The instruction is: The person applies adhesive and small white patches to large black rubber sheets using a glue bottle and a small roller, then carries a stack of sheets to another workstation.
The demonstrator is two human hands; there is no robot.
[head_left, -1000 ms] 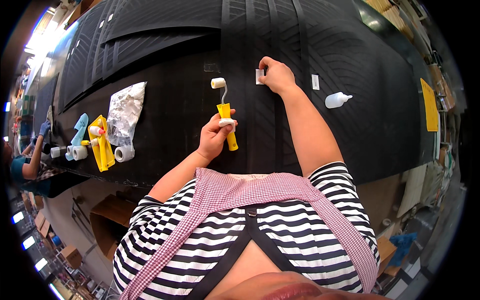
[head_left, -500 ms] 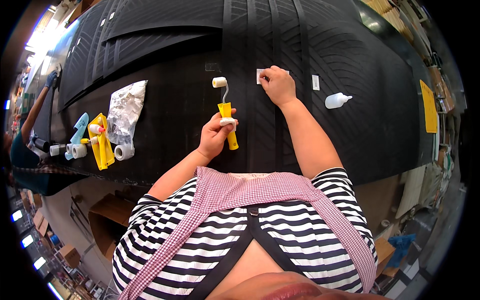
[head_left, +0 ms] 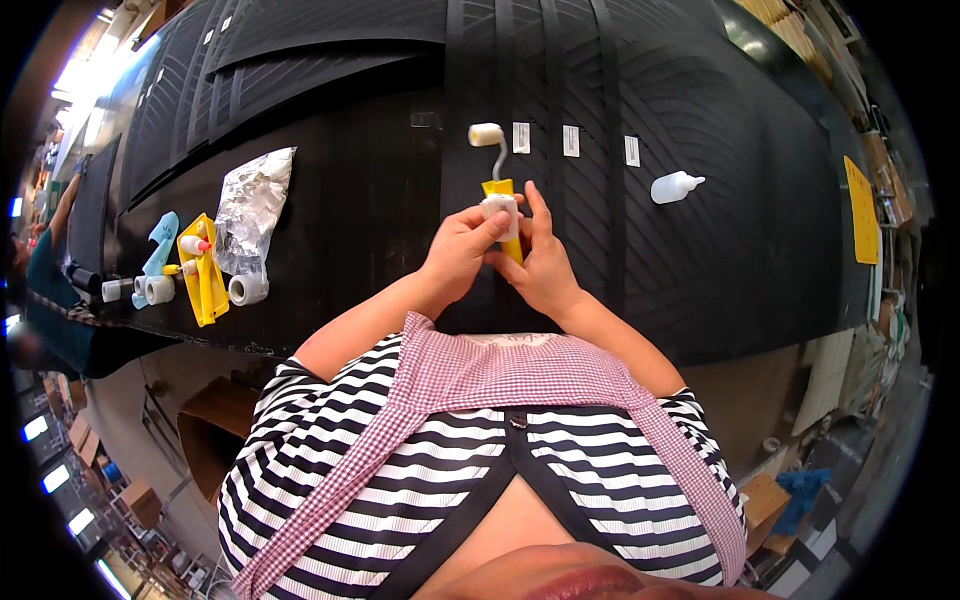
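My left hand (head_left: 463, 246) pinches a small stack of white labels (head_left: 500, 213) against the yellow handle of a small paint roller (head_left: 486, 136), whose white head points away from me. My right hand (head_left: 546, 265) is at the same handle, its thumb across the lower end and its index finger stretched up alongside. Part of the grip is hidden behind the labels and fingers. Beyond my hands, three white labels lie in a row on black ribbed rubber sheets: a left label (head_left: 521, 138), a middle label (head_left: 571, 141) and a right label (head_left: 632, 151).
A white squeeze bottle (head_left: 676, 187) lies to the right, and a yellow sheet (head_left: 860, 210) at the right edge. To the left are a clear plastic bag (head_left: 254, 205), a yellow tray (head_left: 203, 275), tape rolls (head_left: 249, 289) and a blue piece (head_left: 161, 243). A co-worker (head_left: 60, 285) stands far left.
My right hand has left the labels on the rubber and come back to the roller handle. My left hand has moved right with the roller and label stack. The co-worker's arm has shifted.
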